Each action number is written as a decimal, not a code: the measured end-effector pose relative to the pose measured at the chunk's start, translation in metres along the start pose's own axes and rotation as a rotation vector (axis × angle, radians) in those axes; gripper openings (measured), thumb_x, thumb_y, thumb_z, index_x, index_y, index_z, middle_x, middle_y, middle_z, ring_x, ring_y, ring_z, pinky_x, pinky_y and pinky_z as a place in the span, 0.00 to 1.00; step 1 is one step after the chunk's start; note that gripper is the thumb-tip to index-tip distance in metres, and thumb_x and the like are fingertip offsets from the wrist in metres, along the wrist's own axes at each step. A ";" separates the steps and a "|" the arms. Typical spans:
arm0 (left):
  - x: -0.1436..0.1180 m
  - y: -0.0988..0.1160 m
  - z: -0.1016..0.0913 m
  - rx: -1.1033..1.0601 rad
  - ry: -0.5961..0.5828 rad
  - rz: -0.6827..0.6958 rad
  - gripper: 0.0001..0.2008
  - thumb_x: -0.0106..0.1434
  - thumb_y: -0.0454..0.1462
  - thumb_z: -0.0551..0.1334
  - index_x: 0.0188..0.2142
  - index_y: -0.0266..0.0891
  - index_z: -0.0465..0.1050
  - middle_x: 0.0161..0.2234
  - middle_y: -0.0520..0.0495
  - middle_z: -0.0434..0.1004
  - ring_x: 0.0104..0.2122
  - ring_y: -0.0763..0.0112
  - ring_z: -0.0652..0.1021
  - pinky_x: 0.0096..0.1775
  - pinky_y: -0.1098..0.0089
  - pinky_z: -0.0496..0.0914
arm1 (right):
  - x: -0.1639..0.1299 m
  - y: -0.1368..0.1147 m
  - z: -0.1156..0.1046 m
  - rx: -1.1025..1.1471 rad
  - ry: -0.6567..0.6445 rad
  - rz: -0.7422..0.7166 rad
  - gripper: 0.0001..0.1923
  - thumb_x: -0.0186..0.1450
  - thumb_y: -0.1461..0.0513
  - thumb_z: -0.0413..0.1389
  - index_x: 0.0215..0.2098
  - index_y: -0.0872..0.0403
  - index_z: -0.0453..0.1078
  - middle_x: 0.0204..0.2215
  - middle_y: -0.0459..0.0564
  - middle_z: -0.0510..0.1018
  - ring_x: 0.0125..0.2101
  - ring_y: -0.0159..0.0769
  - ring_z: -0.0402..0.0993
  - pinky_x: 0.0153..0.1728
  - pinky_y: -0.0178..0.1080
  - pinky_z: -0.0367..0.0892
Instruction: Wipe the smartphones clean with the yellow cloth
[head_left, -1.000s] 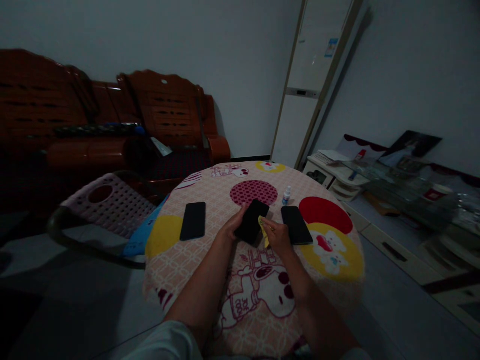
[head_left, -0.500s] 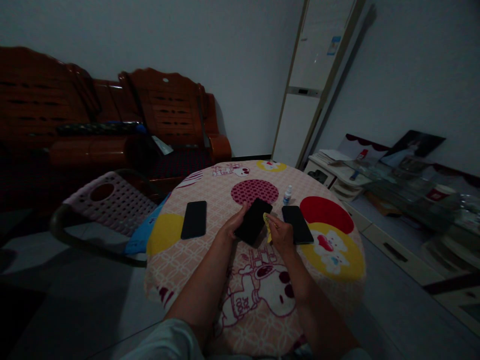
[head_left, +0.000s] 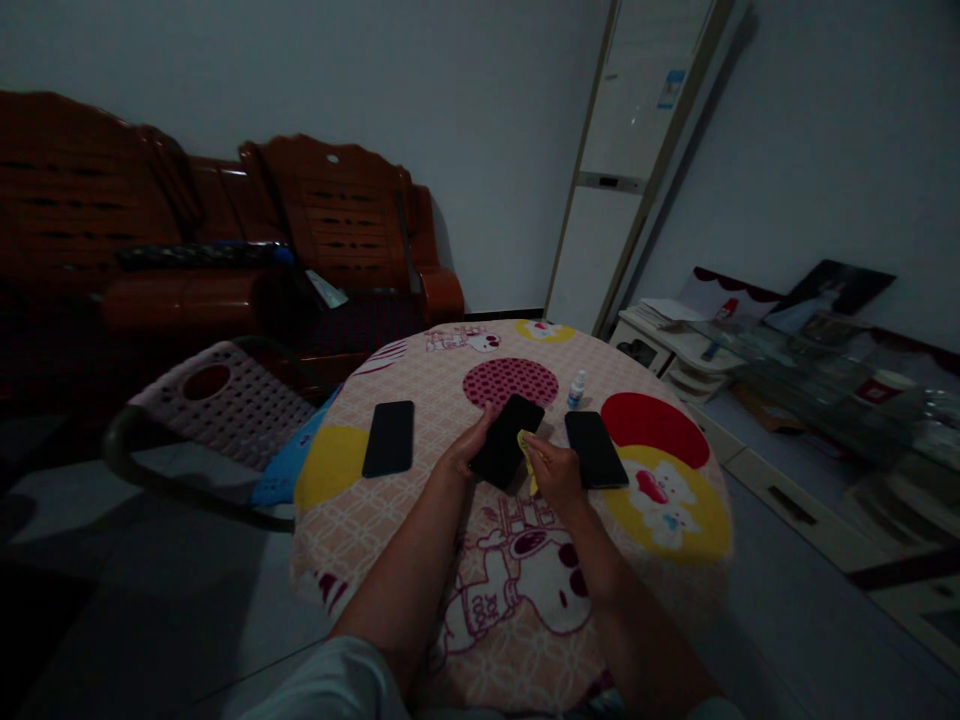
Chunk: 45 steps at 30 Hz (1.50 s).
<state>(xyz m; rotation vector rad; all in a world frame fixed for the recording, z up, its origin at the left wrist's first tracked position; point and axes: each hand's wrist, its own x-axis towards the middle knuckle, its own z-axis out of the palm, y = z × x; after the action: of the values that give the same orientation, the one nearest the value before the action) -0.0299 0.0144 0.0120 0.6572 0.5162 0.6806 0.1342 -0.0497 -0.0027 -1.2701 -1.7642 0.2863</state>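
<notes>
Over the middle of the round surface (head_left: 420, 500), covered in a pink cartoon-print cloth, the left hand (head_left: 463, 458) grips a black phone (head_left: 507, 441) along its left edge, fingers curled under it and thumb on top, so the phone sits tilted just above the cloth. Against the phone's right edge, the right hand (head_left: 556, 473) pinches a small yellow cloth (head_left: 526, 455) between thumb and fingertips, closed tightly on it, and presses the cloth to the dark screen.

Just right of that hand a second black phone (head_left: 596, 449) lies flat on the surface, close to the knuckles but apart from them. A third black phone (head_left: 388, 438) lies flat well to the left, beside a yellow patch of the print. Beyond the held phone, a small white bottle (head_left: 575, 389) with a blue cap stands upright.

Left of the surface stands a pink perforated plastic chair (head_left: 217, 400), and behind it a dark red wooden sofa (head_left: 225, 250) against the wall.
</notes>
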 end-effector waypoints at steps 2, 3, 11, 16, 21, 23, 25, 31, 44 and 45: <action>0.002 0.000 -0.002 0.003 0.018 0.018 0.32 0.61 0.58 0.49 0.48 0.35 0.70 0.33 0.40 0.78 0.27 0.64 0.79 0.32 0.65 0.73 | -0.001 -0.001 0.001 -0.009 -0.054 -0.013 0.16 0.65 0.61 0.50 0.49 0.52 0.74 0.44 0.51 0.80 0.43 0.40 0.78 0.43 0.37 0.72; 0.003 0.000 -0.003 0.008 0.026 0.027 0.33 0.61 0.59 0.49 0.49 0.35 0.70 0.34 0.40 0.78 0.27 0.64 0.79 0.32 0.65 0.73 | -0.001 -0.001 0.001 -0.018 -0.070 -0.015 0.16 0.65 0.61 0.50 0.49 0.51 0.74 0.43 0.51 0.80 0.42 0.40 0.78 0.43 0.37 0.73; 0.004 -0.007 0.005 0.069 -0.004 -0.023 0.31 0.63 0.57 0.49 0.50 0.35 0.70 0.33 0.38 0.79 0.27 0.63 0.79 0.31 0.65 0.73 | 0.002 0.002 -0.004 -0.197 0.099 0.092 0.17 0.66 0.62 0.47 0.48 0.52 0.74 0.42 0.53 0.80 0.39 0.40 0.79 0.40 0.36 0.72; 0.006 -0.012 0.011 0.061 -0.041 -0.006 0.28 0.64 0.55 0.49 0.51 0.36 0.70 0.34 0.40 0.79 0.26 0.66 0.79 0.30 0.68 0.72 | 0.002 0.009 -0.005 -0.196 0.131 0.145 0.17 0.65 0.61 0.48 0.48 0.52 0.75 0.40 0.54 0.81 0.36 0.40 0.80 0.40 0.37 0.73; 0.005 -0.010 0.011 0.070 0.005 -0.028 0.30 0.64 0.56 0.48 0.49 0.36 0.71 0.29 0.43 0.78 0.23 0.67 0.78 0.26 0.70 0.71 | -0.002 -0.005 0.001 -0.037 -0.084 0.037 0.17 0.65 0.61 0.50 0.50 0.50 0.73 0.44 0.50 0.79 0.43 0.39 0.78 0.43 0.36 0.72; 0.005 -0.009 0.010 0.076 0.020 -0.016 0.31 0.64 0.57 0.47 0.48 0.36 0.71 0.29 0.43 0.78 0.23 0.67 0.78 0.25 0.71 0.71 | -0.004 -0.012 0.004 -0.029 -0.156 0.007 0.16 0.65 0.62 0.51 0.49 0.48 0.73 0.45 0.48 0.79 0.44 0.39 0.77 0.43 0.36 0.72; 0.005 -0.009 0.009 0.087 0.027 -0.003 0.31 0.64 0.57 0.46 0.48 0.35 0.71 0.29 0.42 0.78 0.24 0.67 0.78 0.26 0.71 0.71 | -0.005 -0.015 0.005 -0.043 -0.184 -0.011 0.16 0.65 0.62 0.51 0.49 0.47 0.73 0.45 0.47 0.79 0.43 0.38 0.78 0.43 0.35 0.72; 0.006 -0.013 0.012 0.122 -0.040 -0.021 0.30 0.63 0.57 0.49 0.50 0.37 0.71 0.31 0.43 0.78 0.24 0.68 0.77 0.29 0.71 0.71 | 0.000 -0.001 0.000 -0.140 -0.002 0.053 0.17 0.66 0.62 0.49 0.49 0.49 0.73 0.45 0.50 0.79 0.41 0.39 0.79 0.43 0.37 0.72; 0.005 -0.018 0.014 0.206 -0.082 -0.048 0.31 0.62 0.59 0.49 0.46 0.35 0.73 0.29 0.44 0.77 0.26 0.68 0.77 0.31 0.69 0.70 | 0.002 0.007 -0.002 -0.093 0.102 0.074 0.18 0.66 0.61 0.48 0.50 0.52 0.73 0.46 0.52 0.79 0.45 0.39 0.77 0.47 0.37 0.71; 0.007 -0.018 0.013 0.198 -0.057 -0.044 0.31 0.62 0.58 0.50 0.44 0.35 0.73 0.27 0.45 0.77 0.25 0.69 0.76 0.31 0.70 0.70 | 0.001 0.003 0.000 -0.082 0.050 0.055 0.18 0.66 0.61 0.48 0.50 0.52 0.73 0.46 0.51 0.78 0.45 0.39 0.77 0.47 0.37 0.71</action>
<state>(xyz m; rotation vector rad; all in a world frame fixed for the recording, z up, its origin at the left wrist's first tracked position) -0.0103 0.0039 0.0067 0.8461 0.5484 0.5722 0.1363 -0.0480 -0.0039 -1.3739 -1.7153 0.2135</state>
